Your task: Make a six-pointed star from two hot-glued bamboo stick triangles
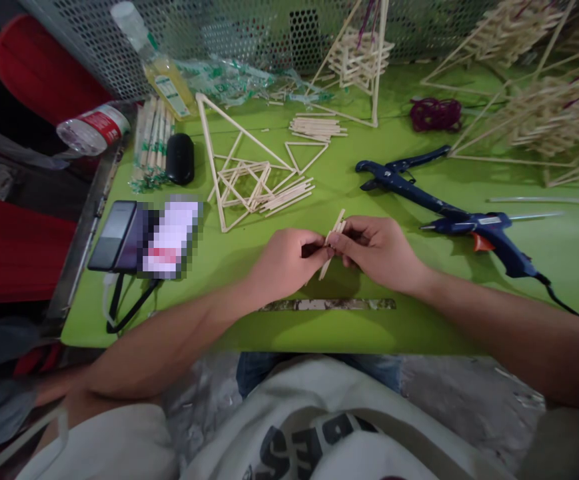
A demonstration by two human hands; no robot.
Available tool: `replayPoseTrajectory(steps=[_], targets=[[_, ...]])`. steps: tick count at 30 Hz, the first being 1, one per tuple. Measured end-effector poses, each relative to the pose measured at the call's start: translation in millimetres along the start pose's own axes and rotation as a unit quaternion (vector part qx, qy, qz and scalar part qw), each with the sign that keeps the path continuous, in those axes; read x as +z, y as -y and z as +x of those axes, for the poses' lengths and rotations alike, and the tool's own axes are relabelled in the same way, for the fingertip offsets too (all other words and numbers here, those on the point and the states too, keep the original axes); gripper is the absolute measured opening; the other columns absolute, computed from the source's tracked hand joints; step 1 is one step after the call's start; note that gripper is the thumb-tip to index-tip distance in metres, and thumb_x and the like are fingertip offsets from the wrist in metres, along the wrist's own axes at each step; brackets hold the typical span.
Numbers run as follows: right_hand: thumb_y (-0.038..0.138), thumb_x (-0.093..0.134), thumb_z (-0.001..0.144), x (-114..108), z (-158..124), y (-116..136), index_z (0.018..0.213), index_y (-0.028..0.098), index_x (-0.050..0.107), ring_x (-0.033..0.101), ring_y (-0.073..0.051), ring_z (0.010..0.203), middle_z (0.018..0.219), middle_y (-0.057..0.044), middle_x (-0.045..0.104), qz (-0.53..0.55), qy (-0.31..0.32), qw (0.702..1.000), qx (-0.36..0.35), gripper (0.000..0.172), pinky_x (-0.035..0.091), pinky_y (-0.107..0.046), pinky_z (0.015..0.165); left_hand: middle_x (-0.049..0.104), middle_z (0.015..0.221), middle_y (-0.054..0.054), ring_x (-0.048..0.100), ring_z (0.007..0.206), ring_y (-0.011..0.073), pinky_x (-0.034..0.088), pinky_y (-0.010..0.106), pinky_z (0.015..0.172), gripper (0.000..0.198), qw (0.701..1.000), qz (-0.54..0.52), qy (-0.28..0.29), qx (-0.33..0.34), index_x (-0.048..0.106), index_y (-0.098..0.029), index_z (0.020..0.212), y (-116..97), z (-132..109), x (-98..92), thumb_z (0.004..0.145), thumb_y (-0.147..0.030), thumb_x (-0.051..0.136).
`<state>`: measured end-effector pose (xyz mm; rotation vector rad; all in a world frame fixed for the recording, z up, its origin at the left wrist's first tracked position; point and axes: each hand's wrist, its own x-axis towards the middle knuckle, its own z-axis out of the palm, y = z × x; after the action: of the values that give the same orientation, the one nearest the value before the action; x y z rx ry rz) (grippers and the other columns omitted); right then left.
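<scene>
My left hand (289, 261) and my right hand (376, 250) meet over the near middle of the green table. Between their fingertips they pinch a few short wooden sticks (338, 230), tilted, with ends showing above and below the fingers. How many sticks there are, and whether they are joined, I cannot tell. Just beyond my left hand lie a loose pile of wooden sticks (289, 195) and a larger triangular stick frame (244, 127) with smaller stick shapes inside it. A small stick triangle (306, 157) rests behind the pile.
To the right lie a blue glue gun (489, 230) with its cord and a dark blue cutter (404, 180). Finished stick structures (544, 113) and purple string (435, 115) stand behind. A phone (172, 237), power bank (114, 233), black case (180, 159) and bottle (166, 83) are left.
</scene>
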<state>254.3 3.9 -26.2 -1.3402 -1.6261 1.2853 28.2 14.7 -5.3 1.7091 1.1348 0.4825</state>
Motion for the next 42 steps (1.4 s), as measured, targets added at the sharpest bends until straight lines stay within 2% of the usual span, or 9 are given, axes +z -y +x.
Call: replayPoseTrajectory(steps=[12,18,22,25,28,30,33,37,42], targets=[[0.075,0.084,0.105,1,0,-3,0.082,0.023,0.076,0.061,-0.015,0.055,0.063,-0.001,0.070,-0.004,-0.014,1.000,-0.012,0.057,0.046,-0.031,0.055,0.057,0.060,-0.001,0.045,0.058,0.0149,0.025,0.036,0.061,0.038,0.999,0.038,-0.011,0.004,0.072,-0.021,0.074,-3,0,-3.9,0.109,-0.036,0.073],[0.069,0.099,0.093,-3,21,-8,0.086,0.022,0.079,0.068,-0.016,0.060,0.082,-0.006,0.081,0.108,-0.031,0.991,0.068,0.051,0.057,-0.031,0.054,0.052,0.060,-0.002,0.047,0.060,0.0150,0.030,0.036,0.063,0.044,0.997,0.034,-0.054,0.040,0.059,-0.023,0.068,-8,-5,-10.0,0.109,-0.033,0.071],[0.050,0.102,0.092,-8,49,-8,0.089,0.023,0.076,0.080,-0.022,0.078,0.098,-0.011,0.087,0.194,-0.011,0.974,0.120,0.038,0.073,-0.038,0.076,0.053,0.059,-0.002,0.047,0.060,0.0156,0.032,0.036,0.064,0.043,0.997,0.047,-0.027,0.046,0.057,-0.023,0.067,-13,-9,-8.4,0.108,-0.031,0.070],[0.037,0.093,0.101,-14,53,-9,0.115,0.025,0.078,0.085,-0.025,0.093,0.112,-0.011,0.088,0.206,-0.026,0.971,0.120,0.024,0.075,-0.042,0.086,0.054,0.058,-0.002,0.046,0.058,0.0153,0.033,0.036,0.063,0.045,0.999,0.041,0.004,0.027,0.058,-0.023,0.066,-15,-10,-7.7,0.108,-0.031,0.070],[0.049,0.085,0.109,-16,36,-10,0.122,0.025,0.079,0.081,-0.022,0.085,0.105,-0.008,0.086,0.133,-0.059,0.988,0.059,0.027,0.069,-0.037,0.075,0.053,0.059,-0.002,0.045,0.058,0.0151,0.031,0.035,0.062,0.042,0.999,0.035,-0.003,0.014,0.062,-0.022,0.069,-13,-8,-9.2,0.109,-0.033,0.071],[0.060,0.084,0.109,-12,20,-5,0.107,0.023,0.082,0.070,-0.017,0.072,0.088,-0.004,0.078,0.071,-0.037,0.997,0.005,0.037,0.056,-0.031,0.063,0.056,0.062,-0.002,0.046,0.059,0.0146,0.030,0.035,0.062,0.038,0.999,0.031,-0.003,0.012,0.067,-0.021,0.072,-10,-6,-10.0,0.108,-0.033,0.073],[0.063,0.089,0.104,-1,2,6,0.087,0.021,0.080,0.052,-0.012,0.060,0.069,0.001,0.065,0.020,-0.016,0.999,-0.030,0.047,0.037,-0.029,0.054,0.059,0.065,-0.002,0.047,0.063,0.0138,0.030,0.033,0.063,0.034,1.000,0.018,0.010,0.010,0.072,-0.019,0.075,-5,-3,-9.3,0.106,-0.031,0.075],[0.064,0.085,0.105,1,-2,14,0.080,0.020,0.075,0.046,-0.011,0.057,0.063,0.002,0.059,-0.012,-0.021,1.000,-0.010,0.051,0.032,-0.031,0.054,0.061,0.063,-0.003,0.048,0.062,0.0137,0.031,0.032,0.062,0.030,0.999,0.030,0.029,0.010,0.080,-0.019,0.080,-1,0,-8.8,0.107,-0.031,0.079],[0.071,0.084,0.103,-20,15,11,0.074,0.021,0.069,0.041,-0.011,0.054,0.060,0.003,0.052,-0.089,0.066,0.991,0.075,0.060,0.029,-0.033,0.052,0.090,0.097,0.005,0.077,0.082,0.0190,0.054,0.032,0.075,0.010,0.998,0.054,-0.018,0.008,0.092,-0.019,0.106,3,4,-12.9,0.105,-0.027,0.085]])
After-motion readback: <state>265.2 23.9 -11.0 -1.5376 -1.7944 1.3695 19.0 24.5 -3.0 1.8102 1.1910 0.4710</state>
